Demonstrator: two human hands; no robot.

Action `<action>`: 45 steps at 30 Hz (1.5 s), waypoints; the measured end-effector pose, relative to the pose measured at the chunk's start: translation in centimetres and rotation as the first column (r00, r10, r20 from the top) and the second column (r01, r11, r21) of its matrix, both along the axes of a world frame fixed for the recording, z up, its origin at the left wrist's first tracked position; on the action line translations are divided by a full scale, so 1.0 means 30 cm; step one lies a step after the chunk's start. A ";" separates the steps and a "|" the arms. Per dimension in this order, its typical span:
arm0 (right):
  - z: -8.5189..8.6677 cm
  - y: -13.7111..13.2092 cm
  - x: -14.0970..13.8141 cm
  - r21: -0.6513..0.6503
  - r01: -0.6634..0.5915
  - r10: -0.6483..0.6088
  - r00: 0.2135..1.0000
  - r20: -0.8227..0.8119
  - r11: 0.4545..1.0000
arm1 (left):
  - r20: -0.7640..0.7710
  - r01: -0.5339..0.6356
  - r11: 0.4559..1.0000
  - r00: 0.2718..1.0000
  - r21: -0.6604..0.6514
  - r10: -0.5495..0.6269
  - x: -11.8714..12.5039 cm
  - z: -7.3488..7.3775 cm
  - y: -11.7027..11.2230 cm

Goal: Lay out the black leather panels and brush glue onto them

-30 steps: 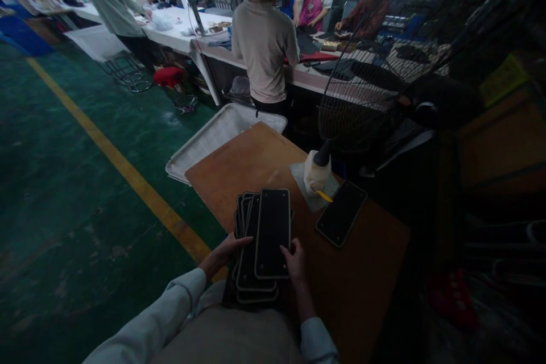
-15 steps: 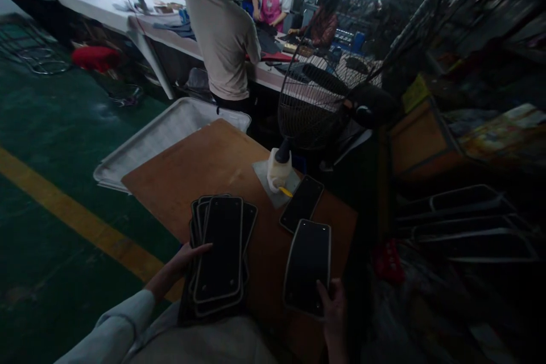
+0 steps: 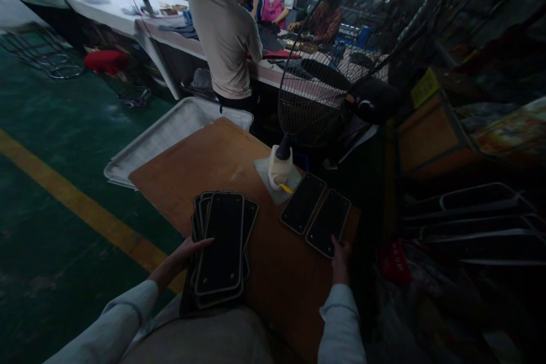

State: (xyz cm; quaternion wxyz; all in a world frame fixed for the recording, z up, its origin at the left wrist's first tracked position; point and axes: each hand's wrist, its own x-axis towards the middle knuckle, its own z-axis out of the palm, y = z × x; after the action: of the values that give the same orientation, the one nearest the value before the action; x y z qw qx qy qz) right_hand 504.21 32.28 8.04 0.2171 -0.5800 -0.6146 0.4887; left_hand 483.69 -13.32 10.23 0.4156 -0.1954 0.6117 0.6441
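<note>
Blk rect panel (image 3: 328,222) w/ pale rim & shiny corner dots pinched nr end by R hand (image 3: 342,255); L hand (image 3: 186,251) thumb atop similar stack (image 3: 222,244), grip unclear.

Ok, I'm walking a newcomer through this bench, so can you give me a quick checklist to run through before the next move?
1. Left hand on the stack of black panels: ok, thumb on top at the left edge.
2. Stack squared up: not ok, panels sit at different angles.
3. Right hand on the outer loose panel: ok, at its near right corner.
4. Outer loose panel and inner loose panel not touching: cannot tell, near corners look very close.
5. White container upright: ok.
</note>
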 end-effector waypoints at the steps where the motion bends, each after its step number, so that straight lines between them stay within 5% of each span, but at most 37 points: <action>1: -0.008 0.008 -0.004 -0.003 -0.004 0.005 1.000 0.031 1.000 | -0.004 0.002 1.000 1.000 0.005 -0.002 -0.001 -0.005 -0.003; 7: 0.005 0.043 0.000 0.017 -0.047 0.043 0.975 0.219 0.999 | -0.083 0.020 1.000 0.996 0.017 -0.018 0.000 -0.005 -0.019; 10: 0.029 -0.023 -0.019 0.081 -0.081 0.057 0.962 0.268 0.993 | -0.110 0.032 0.998 0.994 0.062 -0.025 0.004 -0.002 -0.020; 13: 0.029 -0.243 -0.079 0.065 -0.233 0.215 0.954 0.210 0.970 | -0.124 0.028 0.996 0.992 0.089 -0.017 0.017 -0.015 -0.014; 17: -0.018 -0.686 -0.175 -0.052 -0.507 0.510 0.858 0.062 0.860 | -0.103 0.062 0.993 0.993 0.096 -0.053 0.037 -0.039 -0.002; 21: -0.064 -0.951 -0.216 0.019 -0.532 0.530 0.845 0.067 0.846 | -0.071 0.120 0.988 0.991 0.102 -0.113 0.041 -0.043 0.002; 32: -0.112 -0.926 -0.186 -0.140 -0.474 0.471 0.881 -0.055 0.870 | -0.033 0.186 0.969 0.983 0.160 -0.183 -0.005 -0.087 -0.049; 40: -0.100 -0.959 -0.128 -0.162 -0.304 0.291 0.952 -0.101 0.939 | -0.045 0.180 0.977 0.983 0.111 -0.177 -0.026 -0.097 -0.058; 45: -0.068 -0.988 0.016 -0.176 -0.087 0.069 0.992 -0.104 0.981 | -0.047 0.215 0.971 0.976 0.101 -0.211 -0.044 -0.095 -0.070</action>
State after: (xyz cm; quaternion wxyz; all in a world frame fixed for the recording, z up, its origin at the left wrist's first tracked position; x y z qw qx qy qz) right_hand 504.70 2.65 6.01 0.1740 -0.5483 -0.5789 0.5779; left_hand 482.37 -15.44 7.39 0.4813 -0.0948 0.6014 0.6306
